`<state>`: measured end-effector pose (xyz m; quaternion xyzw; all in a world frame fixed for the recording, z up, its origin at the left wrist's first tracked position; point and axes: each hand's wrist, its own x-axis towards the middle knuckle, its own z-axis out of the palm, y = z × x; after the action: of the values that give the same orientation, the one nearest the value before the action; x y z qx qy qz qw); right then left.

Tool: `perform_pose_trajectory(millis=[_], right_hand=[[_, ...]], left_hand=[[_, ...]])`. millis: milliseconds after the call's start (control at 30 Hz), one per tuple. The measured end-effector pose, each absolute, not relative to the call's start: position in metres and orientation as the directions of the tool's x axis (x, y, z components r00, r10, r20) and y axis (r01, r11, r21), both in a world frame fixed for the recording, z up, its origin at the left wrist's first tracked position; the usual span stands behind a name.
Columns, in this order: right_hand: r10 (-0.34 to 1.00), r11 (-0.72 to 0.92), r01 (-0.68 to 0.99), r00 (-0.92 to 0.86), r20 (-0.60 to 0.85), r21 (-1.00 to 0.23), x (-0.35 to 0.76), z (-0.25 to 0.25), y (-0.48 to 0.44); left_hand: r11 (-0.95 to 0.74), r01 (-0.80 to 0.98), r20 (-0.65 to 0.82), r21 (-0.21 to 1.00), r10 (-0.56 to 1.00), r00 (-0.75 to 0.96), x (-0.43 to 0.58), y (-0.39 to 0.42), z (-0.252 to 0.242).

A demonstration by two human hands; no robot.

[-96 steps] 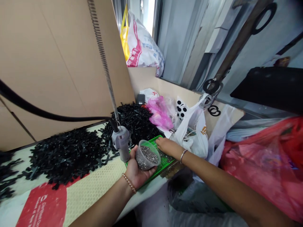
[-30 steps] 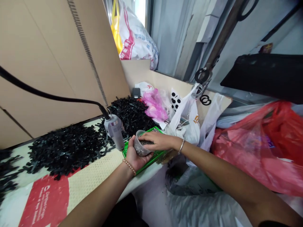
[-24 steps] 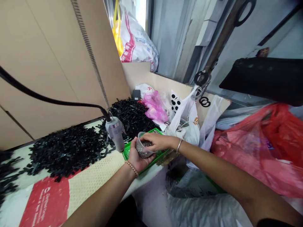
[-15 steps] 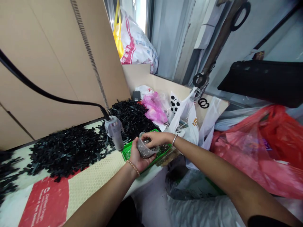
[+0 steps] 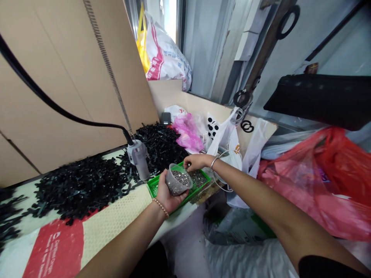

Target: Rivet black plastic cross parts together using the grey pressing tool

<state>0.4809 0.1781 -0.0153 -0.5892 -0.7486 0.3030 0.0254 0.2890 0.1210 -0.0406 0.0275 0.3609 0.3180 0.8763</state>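
The left hand (image 5: pixel 167 195) has a closed grip on a clear cup (image 5: pixel 176 184), palm under its base and fingers round the wall, which I judge steadies it against the weight of the small metal pieces (image 5: pixel 181 178) inside. The cup sits in the air just above the near edge of the green tray (image 5: pixel 153 188), so anything spilled would likely land there. Its short axis runs base to mouth, near upright, with the mouth facing up and tipped a little toward the person. Just beyond its far rim the right hand (image 5: pixel 196 161) hangs with the fingertips pinched; what they hold is too small to tell. A hanging tool (image 5: pixel 139 161) stands left of the tray, black parts (image 5: pixel 81 185) cover the table (image 5: pixel 116 218), and bags (image 5: pixel 228 143) crowd the right.
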Motion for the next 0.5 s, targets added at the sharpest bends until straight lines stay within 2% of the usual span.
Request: perform_pose_trajectory(millis=[100, 233, 367, 500], right_hand=[[0.936, 0.187, 0.897, -0.286, -0.204, -0.401, 0.476, -0.005, 0.172], [0.931, 0.319, 0.864, -0.362, -0.040, -0.389, 0.461, 0.017, 0.146], [0.815, 0.511, 0.736, -0.579, -0.021, -0.444, 0.448, 0.013, 0.125], [0.799, 0.527, 0.709, -0.601, -0.011, -0.469, 0.446, -0.006, 0.125]], left_hand=[[0.800, -0.533, -0.609, 0.276, 0.574, 0.547, 0.290, 0.120, -0.040], [0.794, -0.545, -0.576, 0.271, 0.587, 0.569, 0.292, 0.118, -0.039], [0.784, -0.554, -0.559, 0.281, 0.603, 0.569, 0.294, 0.118, -0.037], [0.794, -0.541, -0.567, 0.276, 0.589, 0.575, 0.296, 0.118, -0.038]])
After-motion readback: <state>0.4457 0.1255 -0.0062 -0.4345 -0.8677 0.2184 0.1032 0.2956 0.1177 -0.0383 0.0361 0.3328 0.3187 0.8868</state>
